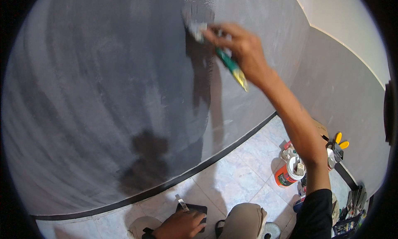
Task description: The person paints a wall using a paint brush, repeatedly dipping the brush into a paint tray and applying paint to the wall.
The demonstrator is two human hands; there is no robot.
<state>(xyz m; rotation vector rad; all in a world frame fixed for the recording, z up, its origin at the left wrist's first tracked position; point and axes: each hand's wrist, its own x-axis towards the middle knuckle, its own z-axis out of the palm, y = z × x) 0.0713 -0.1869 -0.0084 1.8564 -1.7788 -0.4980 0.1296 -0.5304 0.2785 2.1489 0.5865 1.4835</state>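
My right hand (245, 50) is raised to the wall and closed around a paintbrush (228, 64) with a green, yellow-tipped handle. The blurred bristles press on the grey wall (137, 73), at the top of a darker, wet-looking vertical band of paint (198, 69). Low in the view, my left hand (180, 225) curls over a black, square-cornered, shallow container (200, 209). A flat, pale metallic tool (182, 203) sticks out past its fingers toward the wall; its other end is hidden by the hand.
A black skirting strip (174, 181) runs along the wall's foot, above pale floor tiles (232, 172). At right stand an orange-and-white bucket (286, 176), a yellow-handled tool (340, 141) and crowded supplies (354, 206). My knee (242, 220) is close to the left hand.
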